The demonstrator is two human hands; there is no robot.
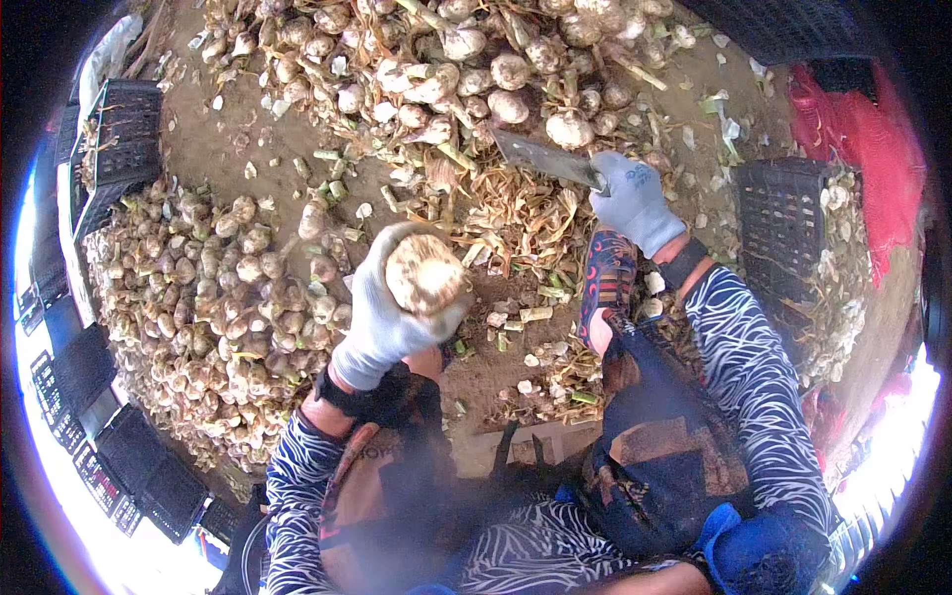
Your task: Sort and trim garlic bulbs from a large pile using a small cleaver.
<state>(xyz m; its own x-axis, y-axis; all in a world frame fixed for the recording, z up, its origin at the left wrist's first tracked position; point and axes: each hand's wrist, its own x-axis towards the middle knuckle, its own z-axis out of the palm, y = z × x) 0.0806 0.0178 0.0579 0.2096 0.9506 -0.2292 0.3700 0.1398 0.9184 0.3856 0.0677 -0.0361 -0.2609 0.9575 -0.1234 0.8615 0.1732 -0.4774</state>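
A large garlic bulb rests in the gloved grip of my left hand, its pale side facing up at me. My right hand, also in a light glove, holds a wide-bladed knife by its handle, which the fingers mostly hide. The blade reaches left over the near edge of a heap of untrimmed garlic with dry stalks and leaves. Beneath the knife and between my feet lie dry husks and cut stalk pieces. Bulb and blade are apart.
At left spreads a large pile of trimmed garlic bulbs. A black plastic crate stands beyond it. On the right are another black crate, with garlic scraps beside it, and red mesh sacking. My shod foot is below the right hand.
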